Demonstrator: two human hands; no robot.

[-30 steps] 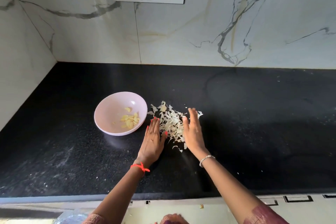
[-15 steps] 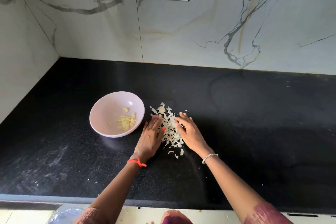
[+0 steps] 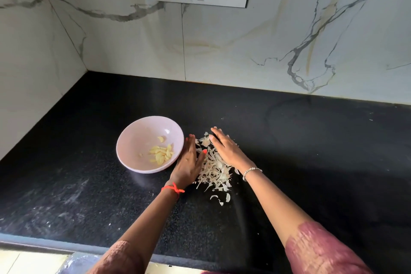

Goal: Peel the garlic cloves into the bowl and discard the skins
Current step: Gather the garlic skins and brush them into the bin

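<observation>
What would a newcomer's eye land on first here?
The pale heap of garlic skins, stark against the black countertop, with the left hand at its left edge and the right hand flat over its far side. Just left sits a pink bowl holding peeled cloves.

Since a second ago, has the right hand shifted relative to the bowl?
Yes. The right hand has moved left, closer to the bowl, crowding the garlic skins toward the left hand.
</observation>
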